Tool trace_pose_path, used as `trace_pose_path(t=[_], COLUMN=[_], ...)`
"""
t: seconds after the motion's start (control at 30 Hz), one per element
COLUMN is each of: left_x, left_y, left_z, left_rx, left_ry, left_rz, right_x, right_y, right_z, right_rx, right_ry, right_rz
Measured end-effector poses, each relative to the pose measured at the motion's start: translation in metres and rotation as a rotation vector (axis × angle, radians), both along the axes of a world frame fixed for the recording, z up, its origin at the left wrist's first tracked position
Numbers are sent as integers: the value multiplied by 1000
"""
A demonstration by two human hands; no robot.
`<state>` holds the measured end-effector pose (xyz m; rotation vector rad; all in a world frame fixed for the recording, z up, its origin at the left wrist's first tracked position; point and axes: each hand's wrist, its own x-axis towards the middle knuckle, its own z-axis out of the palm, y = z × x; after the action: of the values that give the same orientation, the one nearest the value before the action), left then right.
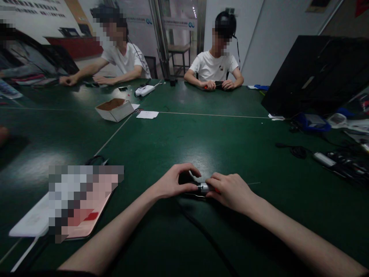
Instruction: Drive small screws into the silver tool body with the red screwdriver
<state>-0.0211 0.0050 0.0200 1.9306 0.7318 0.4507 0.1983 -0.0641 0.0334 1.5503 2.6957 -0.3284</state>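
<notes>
Near the front middle of the green table (184,146), a small silver-and-black cylindrical object (204,187) lies between my hands. My left hand (175,181) curves around its dark left end, thumb along the front and fingers arched above. My right hand (230,190) is closed over the right part, where a bit of red shows between the fingers. A thin metal rod (255,183) sticks out past my right hand. A black cable (201,227) runs from beneath my hands toward the front edge.
Two phone-like devices, one white (31,215) and one pink (100,207), lie at left. Farther back stand an open white box (115,111) and a power strip (144,90). Cables (346,165) and a large black screen (311,77) are at right. People sit opposite.
</notes>
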Motion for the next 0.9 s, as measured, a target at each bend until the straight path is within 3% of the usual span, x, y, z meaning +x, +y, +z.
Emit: trace_pose_path(t=[0.2, 0.57, 0.73, 0.9], left_x=[-3, 1, 1, 0], left_y=[2, 1, 2, 3], left_z=[0, -5, -4, -4], left_rx=[-62, -108, -102, -95], left_ry=[22, 41, 66, 100], left_rz=[-131, -71, -75, -80], right_x=[-10, -7, 4, 1], right_y=[12, 19, 32, 35], right_z=[3, 9, 49, 96], right_rx=[-12, -33, 37, 184], right_ry=[24, 144, 332, 775], right_rz=[55, 78, 49, -23])
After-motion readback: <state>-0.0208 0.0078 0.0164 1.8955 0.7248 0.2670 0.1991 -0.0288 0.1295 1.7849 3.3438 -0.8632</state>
